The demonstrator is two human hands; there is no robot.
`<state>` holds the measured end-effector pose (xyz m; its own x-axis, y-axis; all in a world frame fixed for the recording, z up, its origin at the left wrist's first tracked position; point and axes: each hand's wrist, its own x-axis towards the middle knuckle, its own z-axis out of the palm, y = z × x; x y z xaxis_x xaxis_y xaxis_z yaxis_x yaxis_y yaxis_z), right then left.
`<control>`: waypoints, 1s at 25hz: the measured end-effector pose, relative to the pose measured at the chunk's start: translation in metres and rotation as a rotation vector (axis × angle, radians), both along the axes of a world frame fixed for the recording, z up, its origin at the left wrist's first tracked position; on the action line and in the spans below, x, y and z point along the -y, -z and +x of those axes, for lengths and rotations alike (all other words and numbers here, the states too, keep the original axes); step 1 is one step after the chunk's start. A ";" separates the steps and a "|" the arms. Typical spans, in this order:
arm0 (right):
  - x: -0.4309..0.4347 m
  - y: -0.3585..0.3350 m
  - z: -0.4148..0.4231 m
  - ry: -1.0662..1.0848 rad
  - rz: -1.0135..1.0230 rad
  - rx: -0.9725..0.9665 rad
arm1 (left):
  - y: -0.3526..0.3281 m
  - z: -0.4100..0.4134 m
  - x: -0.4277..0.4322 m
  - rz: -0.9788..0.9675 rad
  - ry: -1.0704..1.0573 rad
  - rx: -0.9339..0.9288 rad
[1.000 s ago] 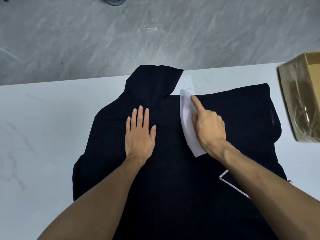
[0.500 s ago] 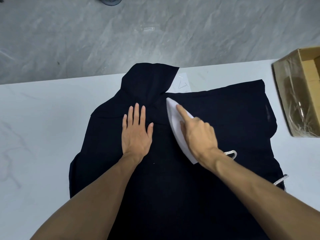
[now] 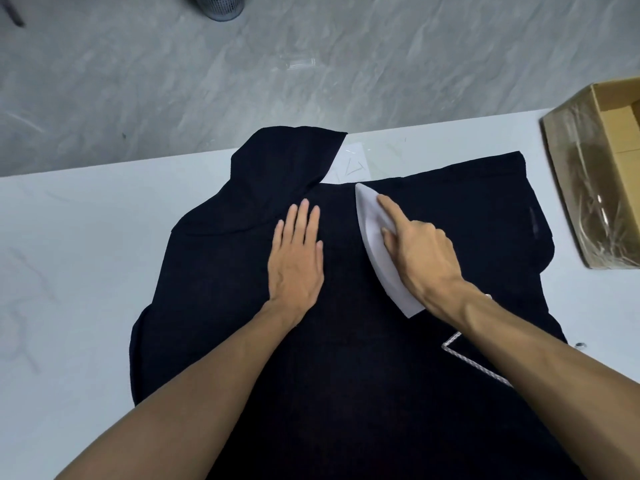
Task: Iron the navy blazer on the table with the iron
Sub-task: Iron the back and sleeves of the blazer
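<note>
The navy blazer [image 3: 346, 358] lies spread over the white table [image 3: 76, 265], one sleeve folded up towards the far edge. My left hand [image 3: 298, 258] presses flat on the cloth, fingers straight and together. Just right of it, my right hand [image 3: 419, 258] grips the white iron [image 3: 372, 230], forefinger stretched along its top. The iron's tip points away from me, near the blazer's upper edge. Its braided cord [image 3: 464, 358] trails over the cloth under my right forearm.
An open cardboard box [image 3: 602, 181] with clear plastic wrap stands at the table's right edge. A transparent sheet [image 3: 353, 164] lies on the table beyond the blazer. Grey marbled floor and a mesh bin [image 3: 218, 5] lie past the far edge.
The iron slid back and to the left over the blazer, then forward again towards the upper edge. My left hand stayed flat on the cloth.
</note>
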<state>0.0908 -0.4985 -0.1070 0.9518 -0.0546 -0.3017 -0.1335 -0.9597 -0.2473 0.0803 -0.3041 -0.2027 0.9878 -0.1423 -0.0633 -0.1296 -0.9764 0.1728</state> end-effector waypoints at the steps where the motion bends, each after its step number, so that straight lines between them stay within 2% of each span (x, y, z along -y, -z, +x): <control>1: -0.007 0.003 0.000 -0.027 -0.007 -0.004 | 0.001 0.002 0.015 -0.023 0.005 -0.007; 6: -0.007 0.009 0.008 -0.044 -0.154 -0.020 | 0.013 0.007 0.030 0.049 -0.049 -0.061; 14: 0.041 -0.002 0.023 0.015 -0.164 -0.019 | 0.012 0.010 0.031 0.050 -0.040 -0.078; 18: 0.035 -0.004 0.022 0.048 -0.118 -0.047 | 0.010 0.010 0.032 0.038 -0.042 -0.091; 21: 0.011 -0.004 0.015 -0.043 -0.038 -0.119 | 0.009 0.010 0.031 0.042 -0.043 -0.097; 25: -0.001 -0.003 0.009 -0.136 -0.150 -0.079 | 0.009 0.010 0.031 0.044 -0.043 -0.101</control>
